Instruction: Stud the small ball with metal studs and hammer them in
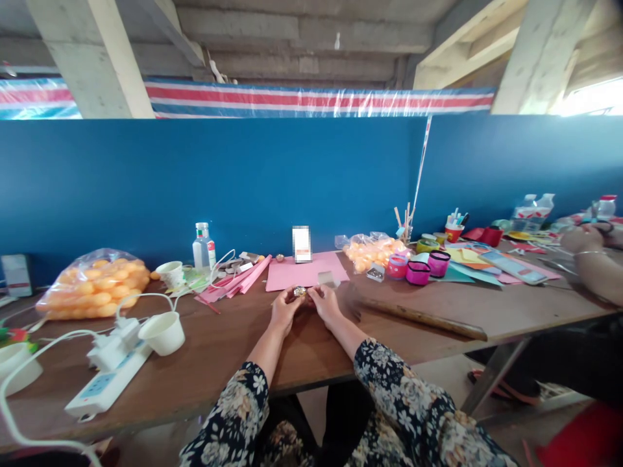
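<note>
My left hand (283,310) is closed, its fingertips pinching a small shiny gold-and-silver object (299,292) above the near edge of a pink sheet (280,277). What kind of object it is, I cannot make out. Close beside it, my right hand (326,305) is also closed, thumb and fingers pinched together near the shiny piece; whatever they hold is too small to name. A small greyish open box (329,279) lies just past my right fingers. On the sheet a phone (302,245) stands upright, with a small round metallic piece (280,257) left of it.
To the left are a bag of orange balls (97,285), a paper cup (162,333) and a power strip (109,383) with cables. A wooden stick (423,318) lies right of my hands, before magenta tape rolls (418,272). Another person's hand (581,240) is far right.
</note>
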Tool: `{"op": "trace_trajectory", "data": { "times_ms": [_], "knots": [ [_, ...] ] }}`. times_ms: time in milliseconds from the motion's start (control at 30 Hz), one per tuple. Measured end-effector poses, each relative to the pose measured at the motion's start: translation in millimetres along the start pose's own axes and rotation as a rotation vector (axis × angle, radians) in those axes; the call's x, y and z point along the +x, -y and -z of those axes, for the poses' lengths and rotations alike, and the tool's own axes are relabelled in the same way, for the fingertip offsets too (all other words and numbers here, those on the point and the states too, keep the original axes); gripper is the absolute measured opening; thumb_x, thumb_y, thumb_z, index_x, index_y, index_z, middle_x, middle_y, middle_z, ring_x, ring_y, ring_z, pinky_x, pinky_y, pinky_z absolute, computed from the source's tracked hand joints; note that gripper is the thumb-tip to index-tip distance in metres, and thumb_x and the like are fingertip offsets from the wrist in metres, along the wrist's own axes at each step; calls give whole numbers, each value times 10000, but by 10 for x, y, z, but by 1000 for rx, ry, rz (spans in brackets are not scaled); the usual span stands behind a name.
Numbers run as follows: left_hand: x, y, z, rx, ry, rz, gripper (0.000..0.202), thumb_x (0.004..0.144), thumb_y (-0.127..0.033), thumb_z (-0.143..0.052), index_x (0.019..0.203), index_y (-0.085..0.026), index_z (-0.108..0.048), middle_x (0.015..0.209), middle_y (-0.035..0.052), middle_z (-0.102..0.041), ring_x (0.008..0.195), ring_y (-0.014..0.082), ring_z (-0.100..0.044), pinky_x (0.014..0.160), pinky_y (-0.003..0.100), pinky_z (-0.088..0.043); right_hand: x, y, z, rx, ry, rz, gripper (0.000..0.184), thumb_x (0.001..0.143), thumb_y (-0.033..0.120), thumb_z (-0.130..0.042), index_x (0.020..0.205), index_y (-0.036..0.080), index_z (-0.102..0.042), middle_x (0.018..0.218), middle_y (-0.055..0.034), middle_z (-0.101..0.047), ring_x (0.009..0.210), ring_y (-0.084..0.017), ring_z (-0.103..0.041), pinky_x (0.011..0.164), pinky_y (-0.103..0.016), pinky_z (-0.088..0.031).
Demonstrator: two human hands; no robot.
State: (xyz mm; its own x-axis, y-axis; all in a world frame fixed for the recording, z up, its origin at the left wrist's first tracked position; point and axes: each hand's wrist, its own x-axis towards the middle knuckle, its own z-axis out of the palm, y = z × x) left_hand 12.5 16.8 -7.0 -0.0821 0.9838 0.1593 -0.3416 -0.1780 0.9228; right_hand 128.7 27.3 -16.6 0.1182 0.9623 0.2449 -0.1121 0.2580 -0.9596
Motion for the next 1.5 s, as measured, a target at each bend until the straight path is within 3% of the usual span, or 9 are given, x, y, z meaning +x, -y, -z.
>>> {"op": "trace_trajectory", "data": {
  "times_ms": [133,333,533,1000,1300,1500],
  "knots": [
    [-22,-42,-32,-69,-21,67,397,579,-274,-701,934,-131,-593,897,79,-649,786,163,-615,794,353,-468,-3,18,1,-47,47,45,268,681,386,-550,824,166,-603,701,-32,-613,595,-137,-548,553,-263,-465],
    [-64,-99,-64,-67,-13,75,362,581,-283,-699,884,-112,-600,808,73,-655,732,163,-616,735,362,-499,-20,58,-1,-64,99,42,279,679,381,-563,837,155,-608,670,-24,-603,575,-127,-535,541,-250,-460],
    [-67,-115,-54,-86,57,104,309,638,-290,-660,881,-104,-621,891,87,-652,809,158,-610,777,327,-490,-46,81,17,-30,111,69,312,667,407,-582,848,154,-576,707,-21,-602,615,-129,-558,553,-240,-466],
    [-60,-106,-42,-160,75,129,254,712,-286,-599,857,-79,-627,848,105,-663,763,164,-622,758,330,-507,-49,119,22,26,113,-32,331,691,391,-545,920,163,-615,780,-37,-642,629,-141,-573,533,-238,-466],
    [-63,-111,-17,-167,156,131,274,684,-253,-631,899,-84,-629,909,110,-658,840,184,-610,818,352,-477,-60,150,43,53,99,1,312,662,410,-577,805,138,-632,685,-26,-623,557,-115,-527,498,-221,-435],
    [-75,-129,-43,-174,111,129,350,698,-272,-617,1017,-133,-581,891,87,-658,802,179,-620,765,360,-500,-71,158,9,156,67,-40,339,624,426,-613,814,144,-612,632,-10,-602,528,-106,-516,496,-223,-434]
  ]
}}
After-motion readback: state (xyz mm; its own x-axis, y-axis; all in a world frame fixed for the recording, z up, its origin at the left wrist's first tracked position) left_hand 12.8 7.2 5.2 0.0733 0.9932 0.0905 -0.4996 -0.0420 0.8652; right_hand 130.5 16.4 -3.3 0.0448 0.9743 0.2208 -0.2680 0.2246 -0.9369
